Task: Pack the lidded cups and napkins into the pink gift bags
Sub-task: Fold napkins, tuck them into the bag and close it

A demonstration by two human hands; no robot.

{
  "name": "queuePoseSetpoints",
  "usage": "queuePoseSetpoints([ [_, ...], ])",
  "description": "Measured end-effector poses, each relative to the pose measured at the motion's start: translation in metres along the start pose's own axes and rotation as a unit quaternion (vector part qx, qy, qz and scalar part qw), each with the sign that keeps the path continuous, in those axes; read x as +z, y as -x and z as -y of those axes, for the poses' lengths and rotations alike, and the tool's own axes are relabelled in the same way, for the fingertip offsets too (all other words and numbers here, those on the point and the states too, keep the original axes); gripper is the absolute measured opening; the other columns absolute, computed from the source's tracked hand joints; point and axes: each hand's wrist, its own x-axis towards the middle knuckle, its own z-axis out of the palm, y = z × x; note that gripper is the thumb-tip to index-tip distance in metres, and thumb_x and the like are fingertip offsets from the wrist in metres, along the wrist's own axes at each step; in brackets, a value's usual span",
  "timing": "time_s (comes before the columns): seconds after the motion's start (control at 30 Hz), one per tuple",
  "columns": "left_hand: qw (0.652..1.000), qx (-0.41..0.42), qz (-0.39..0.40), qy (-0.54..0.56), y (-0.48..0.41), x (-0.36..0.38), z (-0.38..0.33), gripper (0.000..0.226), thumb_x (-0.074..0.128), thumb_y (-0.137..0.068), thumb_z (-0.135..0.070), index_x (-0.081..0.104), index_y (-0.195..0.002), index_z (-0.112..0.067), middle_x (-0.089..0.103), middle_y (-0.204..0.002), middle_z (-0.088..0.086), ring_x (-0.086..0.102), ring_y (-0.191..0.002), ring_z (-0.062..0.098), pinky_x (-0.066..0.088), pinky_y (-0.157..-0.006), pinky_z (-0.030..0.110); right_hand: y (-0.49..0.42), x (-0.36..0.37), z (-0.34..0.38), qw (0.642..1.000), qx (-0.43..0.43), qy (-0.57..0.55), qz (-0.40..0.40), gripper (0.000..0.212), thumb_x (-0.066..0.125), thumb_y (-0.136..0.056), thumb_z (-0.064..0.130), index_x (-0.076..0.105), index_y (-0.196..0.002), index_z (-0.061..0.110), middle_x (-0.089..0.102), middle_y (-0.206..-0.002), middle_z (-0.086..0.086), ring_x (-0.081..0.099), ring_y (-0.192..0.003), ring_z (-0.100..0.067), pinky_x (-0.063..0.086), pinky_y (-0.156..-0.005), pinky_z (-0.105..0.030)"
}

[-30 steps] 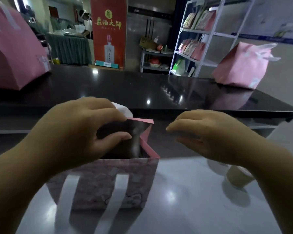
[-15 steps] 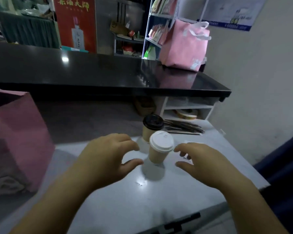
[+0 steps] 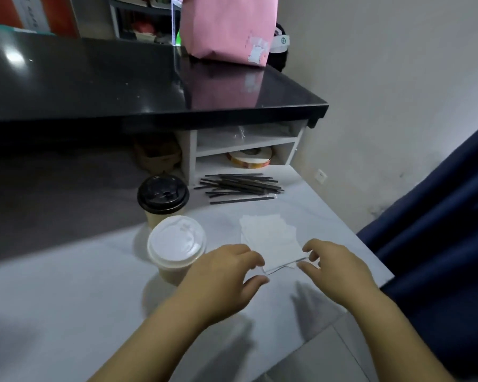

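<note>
On the pale counter: a small stack of white napkins (image 3: pixel 271 241) lies at about 1 o'clock from the frame centre, with both hands at its near edge.
Left hand (image 3: pixel 226 274): reaches in from 6 o'clock, fingers curled and thumb spread, fingertips at the near left corner of the napkins; it holds nothing that can be seen, and whether it touches the paper cannot be told.
Right hand (image 3: pixel 334 268): comes in from 5 o'clock, fingers bent and loosely parted, fingertips at the near right corner of the napkins, where the paper edge looks slightly lifted; a firm pinch cannot be confirmed.
White-lidded cup (image 3: pixel 175 246): stands upright at 9 o'clock from the napkins, just beside the left hand's wrist side, lid on.
Black-lidded cup (image 3: pixel 162 197): upright at 12 o'clock from the white-lidded cup, just behind it, lid on.
Black straws (image 3: pixel 240 187): a loose heap at 12 o'clock from the napkins, near the small white shelf (image 3: pixel 246 142).
Pink gift bag (image 3: pixel 228 26): stands on the raised black countertop (image 3: pixel 108 86) at 12 o'clock, well apart from cups and napkins.
Tape roll (image 3: pixel 249 158): sits in the lower shelf compartment.
</note>
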Motion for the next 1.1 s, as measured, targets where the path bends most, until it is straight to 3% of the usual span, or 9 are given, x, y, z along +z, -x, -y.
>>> queuePoseSetpoints([
  [0.3, 0.996, -0.046, 0.074, -0.028, -0.069, 0.076, 0.036, 0.038, 0.045, -0.092, -0.027, 0.045, -0.129, -0.017, 0.037, -0.14, 0.0, 0.031, -0.127, 0.02, 0.035, -0.099, 0.03, -0.074, 0.035, -0.021, 0.995, 0.031, -0.093, 0.024, 0.049, 0.056, -0.086, 0.051, 0.05, -0.125, 0.023, 0.052, -0.118, 0.004, 0.055, -0.099, -0.017, 0.045, -0.077, -0.03],
  [0.47, 0.992, -0.073, 0.081, -0.068, -0.083, 0.088, 0.037, 0.021, 0.056, -0.084, -0.029, 0.059, -0.096, -0.013, 0.056, -0.111, 0.002, 0.048, -0.101, 0.028, 0.042, -0.082, 0.036, -0.107, 0.044, -0.033, 0.993, -0.002, -0.11, 0.05, 0.039, 0.063, -0.083, 0.045, 0.053, -0.112, 0.021, 0.05, -0.099, 0.005, 0.053, -0.087, -0.015, 0.043, -0.069, -0.029],
  [0.63, 0.984, -0.15, 0.075, -0.068, -0.094, 0.097, 0.026, 0.035, 0.054, -0.081, -0.047, 0.059, -0.102, -0.02, 0.049, -0.113, -0.007, 0.042, -0.1, 0.021, 0.039, -0.085, 0.035, -0.135, 0.041, -0.047, 0.981, -0.033, -0.181, 0.068, 0.028, 0.074, -0.076, 0.036, 0.055, -0.094, 0.026, 0.056, -0.078, 0.009, 0.055, -0.072, -0.009, 0.044, -0.061, -0.025],
  [0.87, 0.973, -0.231, -0.013, 0.0, -0.095, 0.099, 0.014, 0.036, 0.06, -0.081, -0.048, 0.063, -0.108, -0.024, 0.055, -0.108, -0.01, 0.049, -0.098, 0.016, 0.041, -0.084, 0.029, -0.157, 0.037, -0.064, 0.969, -0.124, -0.209, 0.051, 0.02, 0.073, -0.076, 0.03, 0.056, -0.065, 0.03, 0.056, -0.078, 0.008, 0.056, -0.071, -0.007, 0.047, -0.063, -0.027],
  [1.0, 0.96, -0.27, -0.077, 0.009, -0.097, 0.103, 0.008, 0.041, 0.066, -0.078, -0.042, 0.059, -0.114, -0.025, 0.05, -0.108, -0.009, 0.044, -0.1, 0.016, 0.038, -0.081, 0.024, -0.16, 0.033, -0.071, 0.949, -0.169, -0.261, 0.046, 0.02, 0.071, -0.08, 0.026, 0.055, -0.066, 0.028, 0.059, -0.073, 0.009, 0.054, -0.067, -0.006, 0.046, -0.061, -0.02],
  [1.1, 0.945, -0.301, -0.123, 0.019, -0.097, 0.105, 0.007, 0.06, 0.072, -0.072, -0.043, 0.047, -0.125, -0.029, 0.039, -0.117, -0.011, 0.03, -0.108, 0.015, 0.036, -0.088, 0.026, -0.158, 0.028, -0.074, 0.92, -0.215, -0.314, 0.099, 0.016, 0.071, -0.08, 0.023, 0.058, -0.073, 0.03, 0.061, -0.076, 0.019, 0.054, -0.064, -0.002, 0.044, -0.056, -0.015],
])
